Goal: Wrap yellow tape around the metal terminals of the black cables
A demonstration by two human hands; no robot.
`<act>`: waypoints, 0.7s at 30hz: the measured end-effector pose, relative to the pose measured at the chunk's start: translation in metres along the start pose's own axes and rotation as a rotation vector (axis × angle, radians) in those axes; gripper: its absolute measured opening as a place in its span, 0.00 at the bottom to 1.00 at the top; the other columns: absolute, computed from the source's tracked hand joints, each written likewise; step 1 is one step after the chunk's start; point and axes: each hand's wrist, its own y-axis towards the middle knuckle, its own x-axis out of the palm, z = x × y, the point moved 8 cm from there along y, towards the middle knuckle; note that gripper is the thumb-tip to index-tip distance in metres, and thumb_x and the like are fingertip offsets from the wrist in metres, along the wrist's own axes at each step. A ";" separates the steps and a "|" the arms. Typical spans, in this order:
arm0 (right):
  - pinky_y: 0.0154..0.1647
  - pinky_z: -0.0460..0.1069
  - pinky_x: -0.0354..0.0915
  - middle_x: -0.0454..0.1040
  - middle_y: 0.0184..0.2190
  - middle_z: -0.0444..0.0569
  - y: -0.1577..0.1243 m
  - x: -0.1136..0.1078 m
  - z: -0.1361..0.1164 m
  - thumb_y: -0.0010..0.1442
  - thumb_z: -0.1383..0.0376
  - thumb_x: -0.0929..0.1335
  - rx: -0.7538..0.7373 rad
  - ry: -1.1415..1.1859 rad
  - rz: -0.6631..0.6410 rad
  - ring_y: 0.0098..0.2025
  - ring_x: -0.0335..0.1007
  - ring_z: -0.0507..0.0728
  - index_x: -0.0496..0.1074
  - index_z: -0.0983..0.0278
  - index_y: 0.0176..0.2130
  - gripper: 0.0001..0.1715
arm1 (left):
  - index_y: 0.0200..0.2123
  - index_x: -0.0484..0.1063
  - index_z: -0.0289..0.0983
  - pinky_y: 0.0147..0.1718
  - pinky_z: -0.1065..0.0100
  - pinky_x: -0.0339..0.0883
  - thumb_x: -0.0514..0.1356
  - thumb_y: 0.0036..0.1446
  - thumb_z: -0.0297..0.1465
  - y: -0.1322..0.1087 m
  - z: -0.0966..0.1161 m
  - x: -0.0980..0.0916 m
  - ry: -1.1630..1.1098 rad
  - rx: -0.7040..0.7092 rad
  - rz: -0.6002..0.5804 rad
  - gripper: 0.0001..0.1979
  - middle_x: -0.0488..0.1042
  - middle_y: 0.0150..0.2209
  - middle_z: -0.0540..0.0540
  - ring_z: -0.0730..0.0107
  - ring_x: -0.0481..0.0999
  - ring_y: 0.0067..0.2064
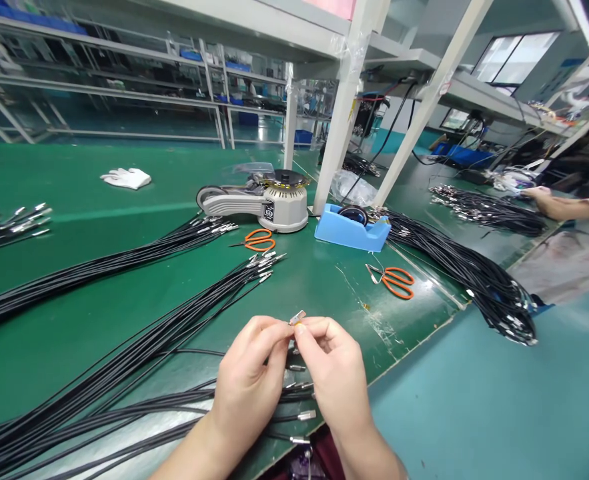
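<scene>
Clock centred on the pinch: small silver metal connector piece [299, 315] sits dead centre, between both sets of fingertips, over the green-topped bench [319, 283]. Main risk is a slip: piece is tiny, only fingertips hold it, and the bench edge runs near at 4 o'clock, so a lost grip could send it to the floor. Yellowish sliver shows by the right thumb; uneven thumb pressure could skew it, I'd guess. Snag risk too: loose black cables with silver metal tips [306, 415] lie below the hands at 6 o'clock, and a dropping wrist could drag or mix them. Orange-handled metal scissors [385, 275] at 2, sky-blue plastic tape dispenser [341, 233] at 1, both apart from the fingers. Pose: left hand [249, 373] comes in from 7, thumb and index pinching the piece; right hand [337, 373] mirrors it from 5, thumb forward, other fingers curled. Can't tell if a cable runs from the piece, fingers hide its back end
</scene>
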 end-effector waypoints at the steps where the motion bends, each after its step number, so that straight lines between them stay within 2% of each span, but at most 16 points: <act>1: 0.39 0.49 0.68 0.74 0.29 0.48 0.000 0.000 0.000 0.54 0.64 0.68 0.000 -0.008 0.002 0.35 0.72 0.55 0.70 0.66 0.27 0.08 | 0.38 0.70 0.38 0.35 0.76 0.66 0.56 0.56 0.16 0.000 0.001 0.000 0.003 0.007 0.001 0.12 0.70 0.33 0.51 0.77 0.71 0.35; 6: 0.39 0.50 0.67 0.74 0.27 0.48 0.001 0.001 -0.003 0.54 0.63 0.68 -0.001 -0.041 0.003 0.34 0.71 0.56 0.70 0.66 0.27 0.08 | 0.37 0.70 0.39 0.34 0.76 0.66 0.55 0.56 0.16 0.003 0.005 -0.002 0.018 0.027 0.018 0.13 0.70 0.33 0.51 0.77 0.71 0.34; 14: 0.37 0.51 0.67 0.75 0.27 0.49 0.004 0.003 -0.005 0.53 0.63 0.68 0.006 -0.089 -0.006 0.32 0.71 0.56 0.71 0.67 0.27 0.08 | 0.37 0.70 0.39 0.34 0.77 0.65 0.57 0.56 0.18 0.000 -0.002 -0.003 0.029 -0.033 0.031 0.11 0.70 0.32 0.51 0.78 0.71 0.34; 21: 0.37 0.50 0.67 0.75 0.27 0.48 0.003 0.004 -0.009 0.53 0.63 0.68 -0.001 -0.105 -0.030 0.32 0.71 0.55 0.71 0.66 0.27 0.08 | 0.38 0.71 0.39 0.33 0.77 0.66 0.57 0.56 0.18 0.001 0.000 -0.006 0.020 -0.038 0.057 0.11 0.70 0.32 0.51 0.78 0.71 0.33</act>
